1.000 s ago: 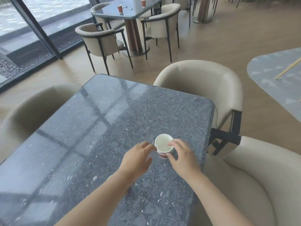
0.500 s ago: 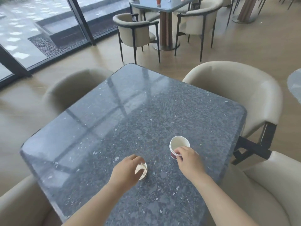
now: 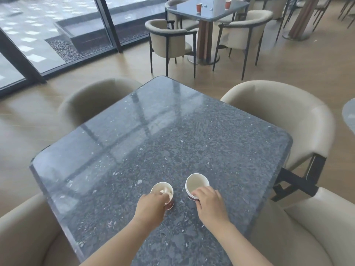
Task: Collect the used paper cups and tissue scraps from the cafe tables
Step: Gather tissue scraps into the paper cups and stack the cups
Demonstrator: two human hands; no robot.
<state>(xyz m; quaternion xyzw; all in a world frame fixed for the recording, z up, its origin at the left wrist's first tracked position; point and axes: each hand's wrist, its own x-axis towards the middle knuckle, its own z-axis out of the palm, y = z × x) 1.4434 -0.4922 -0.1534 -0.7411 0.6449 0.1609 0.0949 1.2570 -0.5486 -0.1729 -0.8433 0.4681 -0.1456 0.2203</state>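
Observation:
Two red paper cups with white insides stand upright near the front of the dark speckled table (image 3: 153, 131). My left hand (image 3: 150, 209) grips the left cup (image 3: 160, 190), which has a white tissue scrap (image 3: 165, 191) inside. My right hand (image 3: 210, 204) holds the near side of the right cup (image 3: 196, 183), whose inside looks empty. The two cups are a short gap apart. On a far table (image 3: 209, 8) stand two more red cups (image 3: 198, 7) (image 3: 228, 4) and small white scraps (image 3: 205, 5).
Beige armchairs surround my table: one at the left back (image 3: 92, 100), one at the right back (image 3: 284, 112), one at the near right (image 3: 317, 227), one at the near left (image 3: 25, 233). Glass walls run along the left.
My left hand brought a second cup up beside the first and set it upright; it now shows a tissue scrap inside. My right hand stayed on the right cup.

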